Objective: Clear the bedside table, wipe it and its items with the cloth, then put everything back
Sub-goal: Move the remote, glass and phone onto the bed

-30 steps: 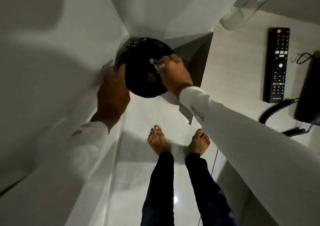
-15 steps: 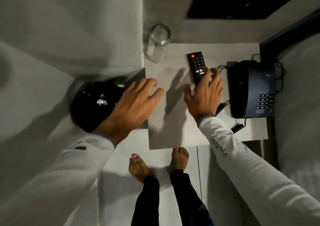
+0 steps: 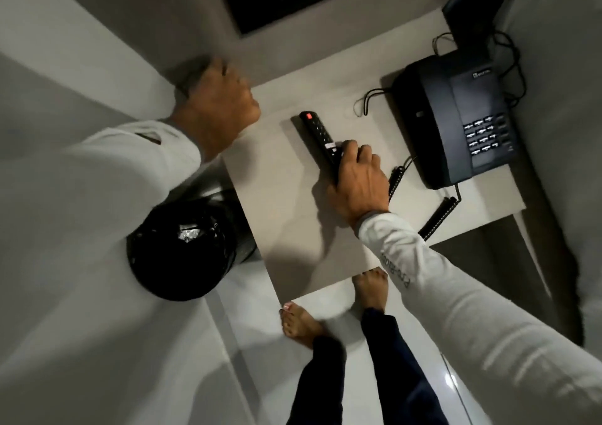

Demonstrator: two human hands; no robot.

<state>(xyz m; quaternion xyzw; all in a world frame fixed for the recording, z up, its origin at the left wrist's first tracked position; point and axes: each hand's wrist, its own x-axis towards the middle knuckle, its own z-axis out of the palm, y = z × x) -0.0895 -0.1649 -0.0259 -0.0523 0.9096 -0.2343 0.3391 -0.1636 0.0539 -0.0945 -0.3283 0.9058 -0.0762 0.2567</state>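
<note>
The pale bedside table [image 3: 293, 229] carries a black remote [image 3: 316, 130] and a black corded telephone [image 3: 456, 121]. My right hand [image 3: 358, 180] is closed over the near end of the remote, which lies flat on the table. My left hand [image 3: 224, 105] is blurred at the table's far left corner, with its fingers curled. A faint grey blur behind it may be the drinking glass; I cannot tell whether the hand grips it. No cloth is in view.
A round bin lined with a black bag [image 3: 182, 248] stands on the floor against the table's left side. The coiled phone cord [image 3: 436, 219] trails over the near right of the table. My bare feet [image 3: 371, 291] stand at its front edge. A bed lies at right.
My right hand has gone from hovering spread over the remote to closing on its near end. My left hand has moved from above the bin to the table's far left corner.
</note>
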